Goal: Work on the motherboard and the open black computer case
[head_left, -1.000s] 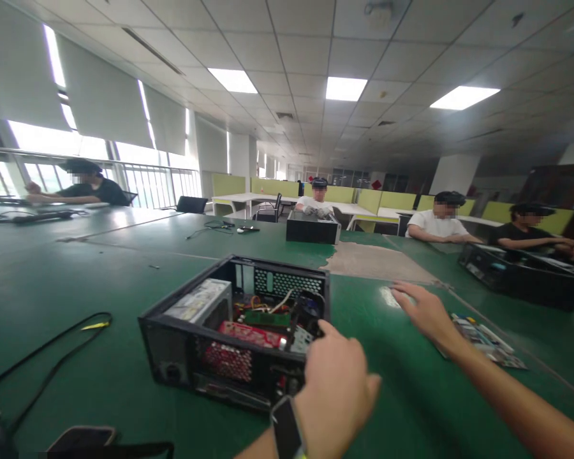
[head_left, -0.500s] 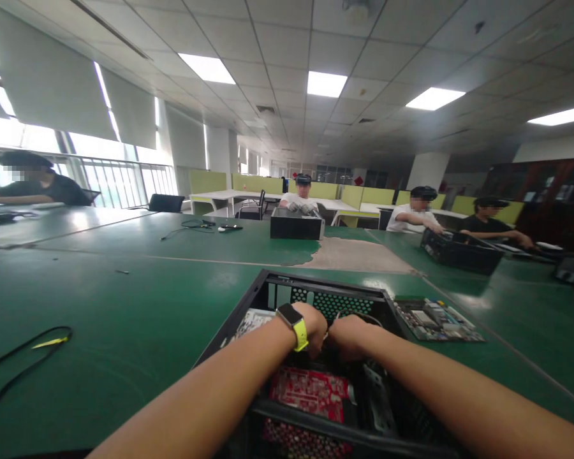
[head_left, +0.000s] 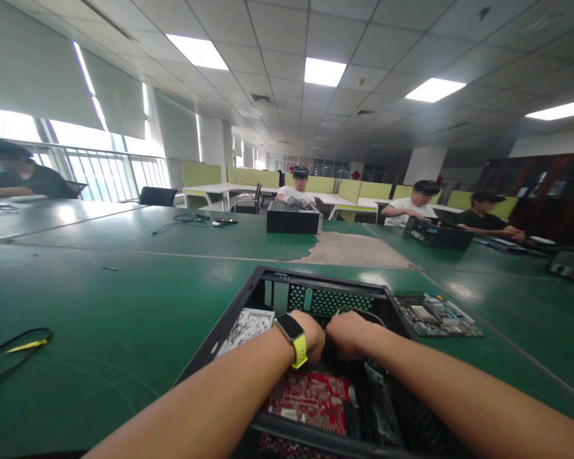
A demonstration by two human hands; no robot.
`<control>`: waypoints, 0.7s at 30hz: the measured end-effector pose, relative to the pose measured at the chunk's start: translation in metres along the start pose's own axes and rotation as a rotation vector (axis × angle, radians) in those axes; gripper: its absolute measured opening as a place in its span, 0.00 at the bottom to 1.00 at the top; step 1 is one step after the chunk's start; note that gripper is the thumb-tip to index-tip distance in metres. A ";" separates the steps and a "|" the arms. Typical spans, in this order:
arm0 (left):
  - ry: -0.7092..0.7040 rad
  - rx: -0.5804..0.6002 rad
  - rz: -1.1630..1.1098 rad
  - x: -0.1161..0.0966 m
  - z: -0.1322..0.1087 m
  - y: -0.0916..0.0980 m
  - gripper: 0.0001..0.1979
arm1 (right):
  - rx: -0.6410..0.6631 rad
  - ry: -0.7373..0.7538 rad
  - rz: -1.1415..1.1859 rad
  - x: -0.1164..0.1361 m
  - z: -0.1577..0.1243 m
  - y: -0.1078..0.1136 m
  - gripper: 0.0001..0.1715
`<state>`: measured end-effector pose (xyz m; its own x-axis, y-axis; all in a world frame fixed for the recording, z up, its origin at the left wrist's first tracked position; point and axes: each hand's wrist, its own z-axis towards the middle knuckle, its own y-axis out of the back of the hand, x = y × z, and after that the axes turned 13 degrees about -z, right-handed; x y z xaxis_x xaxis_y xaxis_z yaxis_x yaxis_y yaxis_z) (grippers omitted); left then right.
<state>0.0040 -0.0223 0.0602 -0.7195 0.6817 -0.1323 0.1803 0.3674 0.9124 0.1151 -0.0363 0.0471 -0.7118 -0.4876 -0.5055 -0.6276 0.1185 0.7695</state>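
Observation:
An open black computer case [head_left: 325,278] stands on the table right before me, and both my hands reach down into it. My left hand [head_left: 310,338], below a smartwatch with a yellow-green band [head_left: 294,336], is closed with its fingers curled downward. Close against it, my right hand [head_left: 348,335] is closed too. Whatever they grip is hidden behind the fingers. Beneath them lies a red circuit board [head_left: 310,398] in the case. A silver, patterned metal part [head_left: 249,324] sits at the left inside. Behind my right hand runs a thin cable [head_left: 363,311].
Just right of the case lies a loose motherboard [head_left: 437,313]. A black cable with a yellow tag [head_left: 29,345] is at the left. Across the green table [head_left: 124,306], several people work, some at other computer cases [head_left: 294,220].
The view has tilted and shifted slightly. Both hands keep nearly the same closed pose inside the case. The case at the far right, by a co-worker, has moved or turned a little.

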 end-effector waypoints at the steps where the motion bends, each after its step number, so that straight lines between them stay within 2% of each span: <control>1: -0.001 0.022 0.010 0.000 0.000 0.000 0.02 | 0.004 0.003 0.000 0.000 -0.001 0.001 0.20; 3: 0.000 0.072 0.039 0.000 -0.001 0.001 0.03 | 0.009 0.003 0.000 0.001 -0.002 0.003 0.20; 7: -0.001 0.100 0.059 0.001 0.000 0.003 0.04 | 0.018 -0.003 0.002 0.001 -0.003 0.005 0.21; 21: 0.050 0.056 0.046 0.006 0.003 -0.001 0.07 | 0.033 -0.033 0.041 0.000 -0.001 0.003 0.21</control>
<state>0.0013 -0.0162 0.0571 -0.7418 0.6669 -0.0702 0.2502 0.3724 0.8937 0.1133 -0.0370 0.0497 -0.7467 -0.4528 -0.4873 -0.6076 0.1662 0.7766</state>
